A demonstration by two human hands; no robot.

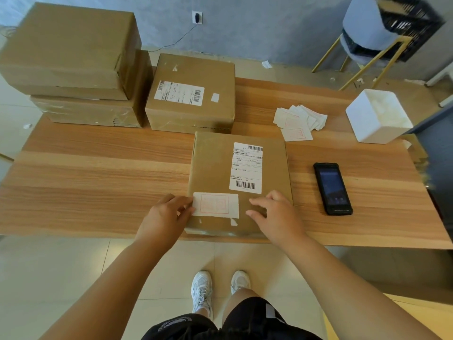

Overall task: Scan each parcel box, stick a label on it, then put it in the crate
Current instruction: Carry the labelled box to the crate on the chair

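Note:
A flat brown parcel box (213, 168) lies at the table's near edge, bearing a white shipping label (246, 168). A white label with a red frame (215, 204) lies on its near left corner. My left hand (166, 214) touches the left end of that label with its fingertips. My right hand (274, 212) rests on the box just right of the label, fingers spread, holding nothing. The black handheld scanner (332, 187) lies screen up on the table to the right of the box. A black crate (407, 25) stands on a stool at the far right.
Another labelled box (193, 94) sits behind the near one, and two stacked boxes (73, 65) stand at the far left. A pile of spare labels (299, 121) and a white bin (377, 116) sit at the right of the wooden table (98, 173).

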